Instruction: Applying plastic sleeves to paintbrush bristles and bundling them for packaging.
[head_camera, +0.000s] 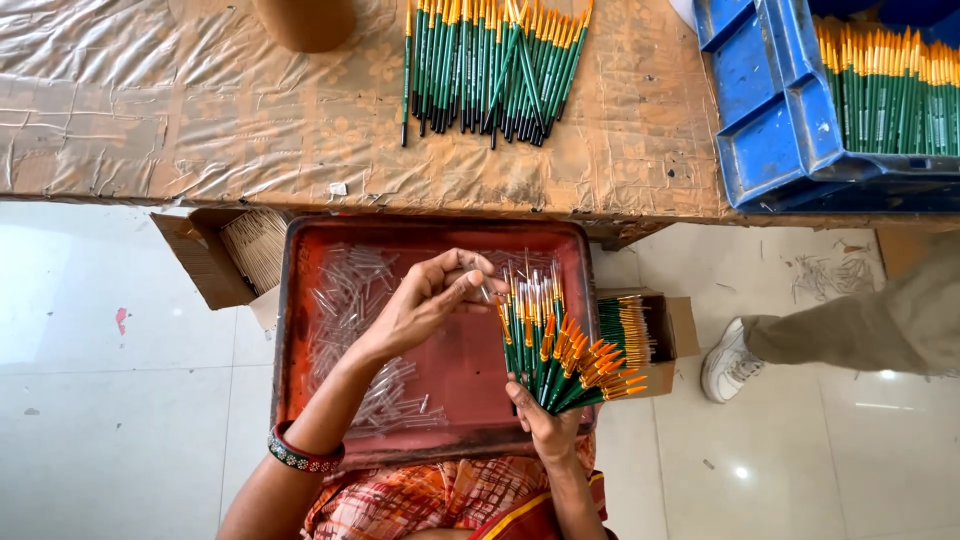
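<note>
My right hand (545, 428) grips a fanned bunch of green-handled paintbrushes (550, 345) with orange ferrules, held above a red tray (290, 330) on my lap. My left hand (430, 300), with a beaded bangle on its wrist, pinches something small and clear at the tips of the brushes; it looks like one of the clear plastic tubes (345, 295) that lie scattered in the tray. The pinched piece is too small to identify for certain.
A table (150, 110) covered in crinkled brown wrap holds a pile of the same brushes (495, 60). A blue crate (780, 120) at the right holds more. Cardboard boxes (215, 260) sit on the floor either side of the tray. Another person's leg and shoe (730, 360) stand right.
</note>
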